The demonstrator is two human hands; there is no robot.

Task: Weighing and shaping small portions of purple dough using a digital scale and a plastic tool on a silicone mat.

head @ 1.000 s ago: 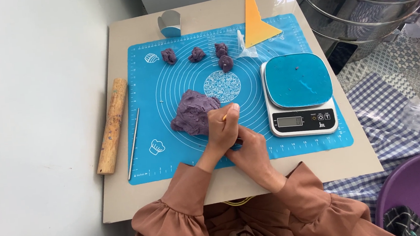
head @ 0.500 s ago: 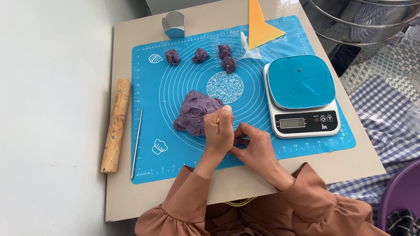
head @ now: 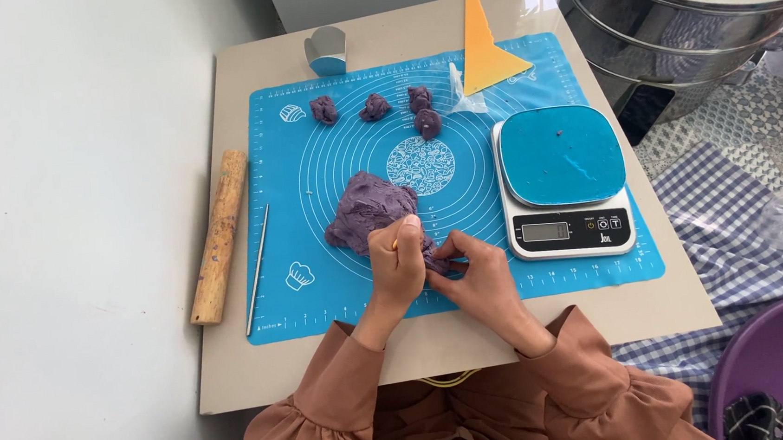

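While both hands' grip pinches a purple dough piece [head: 436, 261], the dough mound [head: 368, 214] lies just beyond.

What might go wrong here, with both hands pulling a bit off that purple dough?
1. The torn bit, pinched between the left hand and right hand, may come off uneven next to the four small pieces.
2. The dough could stick to the fingers or lift the mat.
3. The rolling pin lies near the table's edge and might roll off.
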